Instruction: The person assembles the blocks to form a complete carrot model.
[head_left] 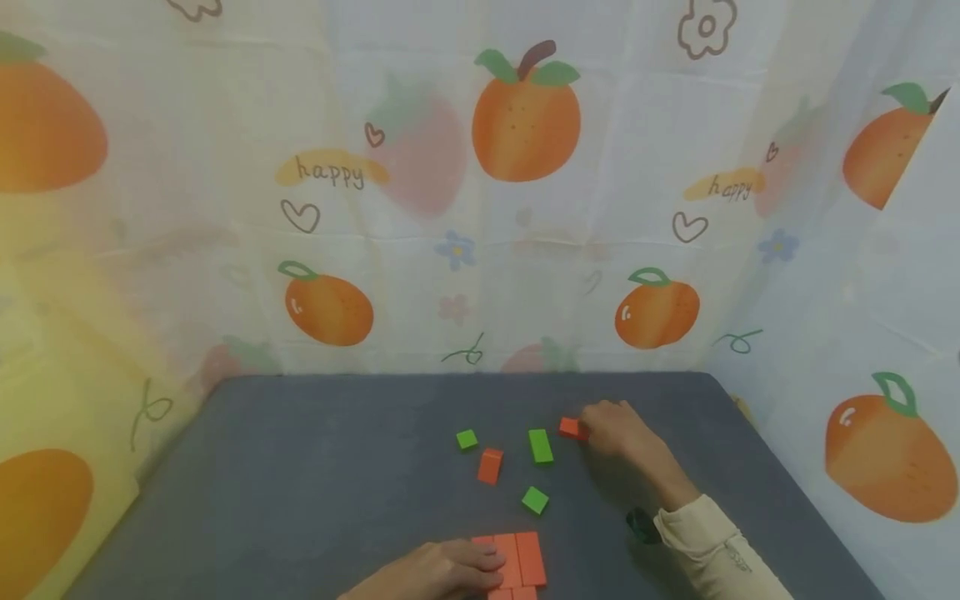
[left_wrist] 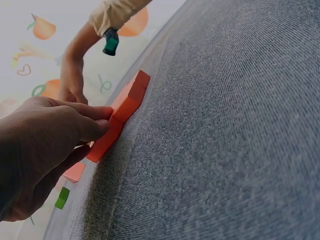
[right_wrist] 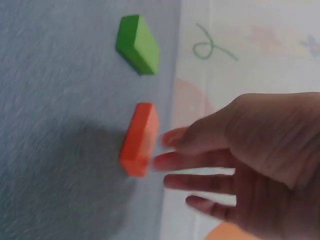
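Flat orange blocks (head_left: 531,558) lie side by side in a group at the table's near edge. My left hand (head_left: 442,571) rests at their left side, its fingers laid over part of them. In the left wrist view, its fingertips touch the end of the orange row (left_wrist: 129,102). Farther back, my right hand (head_left: 615,429) reaches to a single orange block (head_left: 572,428). The right wrist view shows that hand's fingers extended and spread, fingertips right beside the block (right_wrist: 137,142), not wrapped around it.
Between the hands lie three green blocks, one rectangular (head_left: 540,446) and two smaller ones (head_left: 467,439) (head_left: 535,500), plus another orange block (head_left: 491,467). A dark green device (head_left: 642,525) sits at my right wrist. Behind the grey table (head_left: 300,475) hangs a fruit-print curtain (head_left: 525,250).
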